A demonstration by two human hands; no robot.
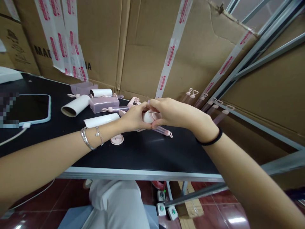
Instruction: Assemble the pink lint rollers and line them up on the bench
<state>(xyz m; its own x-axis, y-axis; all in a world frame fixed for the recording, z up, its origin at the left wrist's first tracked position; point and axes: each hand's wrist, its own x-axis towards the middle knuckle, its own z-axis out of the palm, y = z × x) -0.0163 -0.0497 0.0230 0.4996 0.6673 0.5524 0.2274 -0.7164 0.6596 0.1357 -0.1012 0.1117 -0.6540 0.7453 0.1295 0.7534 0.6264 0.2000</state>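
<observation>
Both my hands meet over the black tabletop [186, 152]. My left hand [135, 117] is wrapped round a white tube [148, 117], seen end-on. At the tube's right end, my right hand [166, 109] pinches a pale pink round part against it; fingers hide much of the join. Just below my hands lies a transparent stick [163, 130] with a pink loop. A loose pink round cap [117, 139] rests nearer the table's front. Left of my hands are another transparent stick [119, 109] and a white tube [102, 120] on its side.
More white tubes [77, 105] and mauve boxes [105, 104] lie at the back left. A phone [28, 108] with a cable is at far left. Several sticks with pink loops [205, 96] stand by the metal frame [238, 73] on the right. Cardboard [143, 47] walls the back.
</observation>
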